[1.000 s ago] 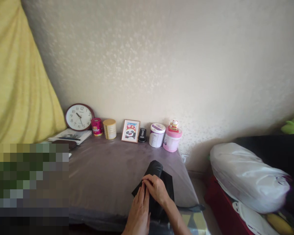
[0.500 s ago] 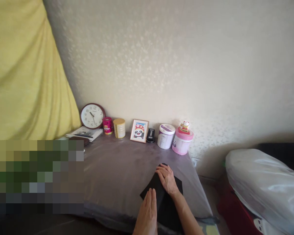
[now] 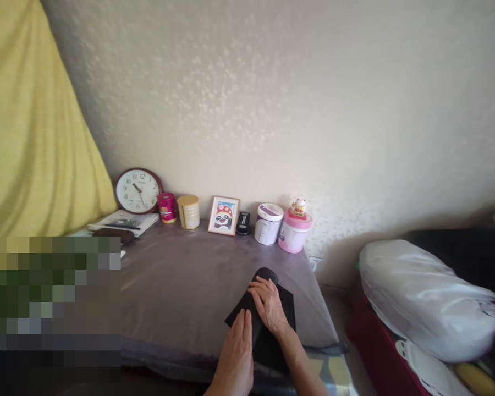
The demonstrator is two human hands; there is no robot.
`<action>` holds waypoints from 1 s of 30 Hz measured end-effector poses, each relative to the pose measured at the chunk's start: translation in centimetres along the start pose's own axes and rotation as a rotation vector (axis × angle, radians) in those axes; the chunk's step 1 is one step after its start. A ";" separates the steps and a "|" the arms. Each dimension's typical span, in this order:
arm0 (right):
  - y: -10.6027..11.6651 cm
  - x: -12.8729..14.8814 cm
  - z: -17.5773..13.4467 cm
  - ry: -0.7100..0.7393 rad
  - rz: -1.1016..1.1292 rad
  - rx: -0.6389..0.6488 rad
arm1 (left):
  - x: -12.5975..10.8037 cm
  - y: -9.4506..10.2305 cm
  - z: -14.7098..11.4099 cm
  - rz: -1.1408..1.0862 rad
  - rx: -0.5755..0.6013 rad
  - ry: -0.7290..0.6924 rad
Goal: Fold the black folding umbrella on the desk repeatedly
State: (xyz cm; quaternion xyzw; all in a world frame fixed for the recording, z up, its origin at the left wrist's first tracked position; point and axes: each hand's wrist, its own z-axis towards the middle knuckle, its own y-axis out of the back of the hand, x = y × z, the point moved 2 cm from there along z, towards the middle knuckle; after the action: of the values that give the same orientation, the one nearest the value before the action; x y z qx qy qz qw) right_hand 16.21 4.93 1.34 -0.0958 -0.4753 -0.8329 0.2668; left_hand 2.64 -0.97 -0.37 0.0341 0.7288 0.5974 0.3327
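A black folded thing (image 3: 266,347) lies on the tabletop (image 3: 181,291), by the near right corner. The right hand (image 3: 269,305) lies flat on top of it, fingers out straight with little gaps. The left hand (image 3: 237,349) is flat along its left side, fingers straight and close together; its thumb is hidden. Along the back edge stand a clock (image 3: 138,191), a panda picture (image 3: 224,216) and, near the back right corner, a pink tub (image 3: 294,234) with a little cat (image 3: 299,207) on top.

We see a plain black, sheet-like bundle (image 3: 263,344), a grey-brown smooth table cover (image 3: 185,286), a yellow draped curtain (image 3: 37,132) and a beige wall (image 3: 268,115) flecked with pale motifs.
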 end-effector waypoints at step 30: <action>5.1 -2.2 -6.6 -0.705 0.162 -0.146 | 0.7 1.2 -0.8 -0.197 -0.048 -0.082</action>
State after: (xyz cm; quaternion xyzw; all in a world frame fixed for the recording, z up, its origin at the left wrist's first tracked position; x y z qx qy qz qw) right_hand 21.38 -1.97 0.69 -0.4329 -0.4682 -0.7567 0.1440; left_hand 1.24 -0.95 0.42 -0.0210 0.6999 0.5773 0.4201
